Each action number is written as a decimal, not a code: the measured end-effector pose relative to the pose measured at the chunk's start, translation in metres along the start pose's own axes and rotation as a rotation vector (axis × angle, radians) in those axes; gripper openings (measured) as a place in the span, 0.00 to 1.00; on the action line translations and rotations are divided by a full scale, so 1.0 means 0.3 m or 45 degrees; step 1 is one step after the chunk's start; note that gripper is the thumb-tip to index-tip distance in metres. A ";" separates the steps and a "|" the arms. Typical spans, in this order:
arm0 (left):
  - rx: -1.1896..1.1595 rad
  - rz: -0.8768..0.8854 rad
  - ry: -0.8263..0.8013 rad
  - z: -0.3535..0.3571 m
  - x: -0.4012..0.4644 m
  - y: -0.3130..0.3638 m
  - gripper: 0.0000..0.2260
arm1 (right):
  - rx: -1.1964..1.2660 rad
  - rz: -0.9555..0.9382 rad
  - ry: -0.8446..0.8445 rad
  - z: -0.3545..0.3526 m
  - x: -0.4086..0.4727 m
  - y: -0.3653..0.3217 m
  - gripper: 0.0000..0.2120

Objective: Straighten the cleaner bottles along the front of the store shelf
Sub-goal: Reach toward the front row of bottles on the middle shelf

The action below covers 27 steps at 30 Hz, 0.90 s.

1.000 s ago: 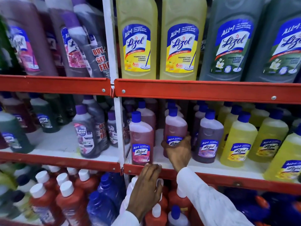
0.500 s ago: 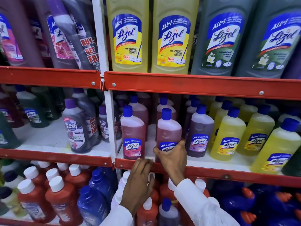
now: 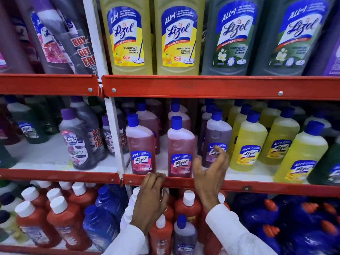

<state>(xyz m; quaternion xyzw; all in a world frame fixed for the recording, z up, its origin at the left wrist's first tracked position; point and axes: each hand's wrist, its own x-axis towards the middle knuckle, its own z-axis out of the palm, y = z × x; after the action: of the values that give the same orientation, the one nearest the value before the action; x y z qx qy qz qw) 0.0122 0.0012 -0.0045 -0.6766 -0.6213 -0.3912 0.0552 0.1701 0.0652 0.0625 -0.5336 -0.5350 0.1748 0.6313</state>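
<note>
Two pink cleaner bottles with blue caps stand at the front of the middle shelf, one on the left [image 3: 141,144] and one on the right [image 3: 180,148]. A purple bottle [image 3: 217,133] stands to their right, set a little further back. My right hand [image 3: 211,170] is open between the right pink bottle and the purple one, fingers spread in front of the purple bottle's label, holding nothing. My left hand [image 3: 151,196] rests its fingertips on the red shelf lip [image 3: 239,186] below the pink bottles.
Yellow bottles [image 3: 248,144] fill the shelf to the right. Large yellow [image 3: 127,35] and grey-green bottles [image 3: 231,35] stand on the upper shelf. Red bottles with white caps [image 3: 58,221] and blue bottles [image 3: 103,218] crowd the lower shelf. A white upright post [image 3: 114,137] divides the shelving.
My right hand let go of the right pink bottle and moved right, opening in front of the purple bottle. The pink bottle now stands at the front edge. My left hand stayed on the lip.
</note>
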 end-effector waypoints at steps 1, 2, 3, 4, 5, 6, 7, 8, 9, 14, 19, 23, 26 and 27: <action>0.005 -0.004 0.001 0.001 0.000 0.001 0.16 | -0.039 -0.005 0.081 -0.012 0.028 0.020 0.32; 0.010 -0.006 0.002 0.003 0.001 0.001 0.16 | -0.107 0.010 0.120 -0.015 0.058 0.043 0.34; 0.016 -0.006 -0.001 0.003 0.002 0.001 0.17 | -0.181 0.038 0.123 -0.014 0.087 0.060 0.37; 0.019 -0.008 -0.006 0.002 0.003 0.002 0.17 | -0.251 0.061 0.105 -0.011 0.113 0.072 0.39; 0.019 -0.012 -0.009 0.000 0.004 0.003 0.17 | -0.310 0.080 0.076 -0.003 0.134 0.082 0.42; 0.019 -0.015 -0.010 -0.002 0.004 0.005 0.17 | -0.357 0.092 0.045 0.003 0.151 0.087 0.44; 0.020 -0.019 -0.009 -0.004 0.006 0.007 0.17 | -0.391 0.104 0.014 0.011 0.166 0.096 0.47; 0.024 -0.022 -0.009 -0.005 0.006 0.009 0.17 | -0.408 0.113 -0.012 0.020 0.179 0.102 0.49; 0.029 -0.026 -0.013 -0.006 0.007 0.010 0.17 | -0.403 0.130 -0.029 0.028 0.187 0.106 0.50; 0.042 -0.028 -0.030 -0.011 0.006 0.018 0.19 | -0.321 0.169 -0.030 0.032 0.203 0.116 0.49; 0.038 -0.035 -0.029 -0.009 0.007 0.022 0.18 | -0.354 0.170 -0.055 0.005 0.191 0.116 0.47; 0.038 -0.037 -0.016 -0.004 0.005 0.023 0.18 | -0.419 0.149 -0.051 -0.035 0.148 0.115 0.43; 0.038 -0.045 -0.013 -0.002 0.007 0.021 0.18 | -0.431 0.141 -0.068 -0.054 0.120 0.115 0.44; 0.041 -0.049 -0.010 -0.001 0.008 0.020 0.18 | -0.431 0.145 -0.078 -0.058 0.114 0.113 0.45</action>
<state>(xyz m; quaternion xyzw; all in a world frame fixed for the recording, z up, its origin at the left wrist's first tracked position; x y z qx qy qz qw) 0.0171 0.0016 -0.0003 -0.6650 -0.6408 -0.3795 0.0563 0.2094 0.0964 0.0524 -0.6559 -0.5448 0.1339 0.5050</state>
